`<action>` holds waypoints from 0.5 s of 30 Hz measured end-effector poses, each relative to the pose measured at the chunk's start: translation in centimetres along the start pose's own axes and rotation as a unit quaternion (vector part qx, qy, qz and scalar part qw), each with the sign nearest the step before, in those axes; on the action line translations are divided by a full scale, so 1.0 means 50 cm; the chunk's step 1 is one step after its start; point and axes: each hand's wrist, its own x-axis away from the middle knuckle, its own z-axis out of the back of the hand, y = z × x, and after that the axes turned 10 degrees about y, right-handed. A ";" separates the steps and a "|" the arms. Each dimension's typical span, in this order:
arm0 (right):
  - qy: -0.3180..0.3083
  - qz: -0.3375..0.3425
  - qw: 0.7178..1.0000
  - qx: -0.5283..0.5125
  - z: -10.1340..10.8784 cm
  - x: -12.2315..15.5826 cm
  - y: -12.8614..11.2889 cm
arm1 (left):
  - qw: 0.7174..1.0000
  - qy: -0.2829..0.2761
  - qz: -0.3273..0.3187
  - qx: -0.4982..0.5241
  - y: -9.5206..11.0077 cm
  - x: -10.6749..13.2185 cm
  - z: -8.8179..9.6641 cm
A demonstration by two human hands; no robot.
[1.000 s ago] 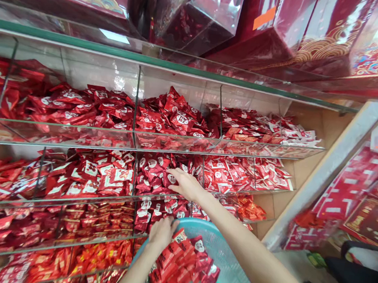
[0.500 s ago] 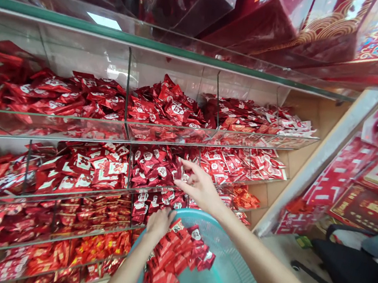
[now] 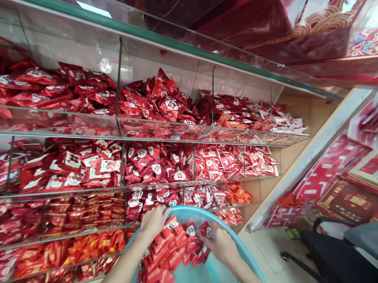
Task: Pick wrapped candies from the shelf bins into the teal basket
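A round teal plastic basket [image 3: 248, 247] sits before the shelves, with red snack packets [image 3: 171, 242] heaped on its left side. My left hand [image 3: 153, 223] is closed over the basket's far left rim. Inside the basket, near the pile's right edge, my right hand [image 3: 220, 244] pinches a dark red snack packet [image 3: 206, 229] with a white oval label. Similar dark red packets [image 3: 153, 167] fill the shelf compartment just beyond the basket.
Glass-fronted shelves [image 3: 48, 131] hold several compartments of red and orange packets. Large dark red gift boxes [image 3: 249, 15] stand on the glass shelf above. At right are a black office chair [image 3: 350, 257] and red printed goods [image 3: 357, 201].
My right hand has come down from the dark red packets on the shelf into the basket, carrying a packet. My left hand stays on the rim. The view has shifted slightly.
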 end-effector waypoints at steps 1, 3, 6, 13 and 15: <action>-0.010 -0.008 1.000 0.027 -0.001 0.003 -0.003 | 1.000 0.001 0.001 -0.001 0.000 0.000 0.000; -0.024 -0.019 0.997 0.069 -0.001 0.006 -0.014 | 1.000 0.001 0.003 -0.002 0.000 0.000 0.000; -0.040 -0.015 0.994 0.099 -0.001 0.004 -0.034 | 1.000 0.001 0.004 -0.003 0.000 0.000 0.001; -0.053 -0.017 0.989 0.140 -0.010 0.002 -0.053 | 1.000 -0.008 0.009 -0.008 0.003 0.000 0.003; -0.048 -0.019 0.989 0.139 -0.016 0.000 -0.050 | 1.000 -0.009 0.009 -0.009 0.004 0.000 0.003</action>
